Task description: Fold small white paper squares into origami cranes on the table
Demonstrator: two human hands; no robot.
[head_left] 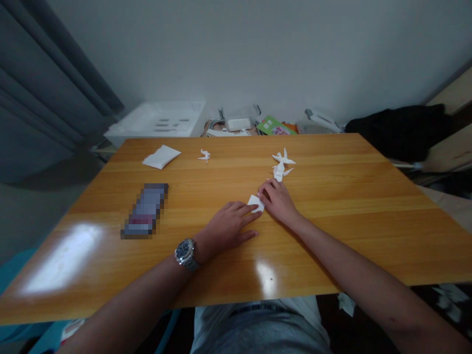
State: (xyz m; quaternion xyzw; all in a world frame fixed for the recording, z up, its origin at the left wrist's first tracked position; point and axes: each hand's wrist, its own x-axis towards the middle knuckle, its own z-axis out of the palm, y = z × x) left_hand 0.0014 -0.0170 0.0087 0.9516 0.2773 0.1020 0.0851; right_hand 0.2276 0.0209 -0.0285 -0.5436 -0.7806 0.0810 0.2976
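Observation:
A small white piece of folded paper lies on the wooden table between my hands. My left hand rests over it from the left, fingers stretched out on the paper and thumb apart, a metal watch on the wrist. At the paper's right edge, my right hand has its thumb and index finger closed on the corner, the other fingers curled. Just beyond the right hand are two folded paper cranes, close together. A smaller paper crane sits further left.
A folded white sheet lies at the table's back left, with a blurred-out phone nearer me. Behind the table stand a white foam tray, a green booklet and a dark cloth heap on the right.

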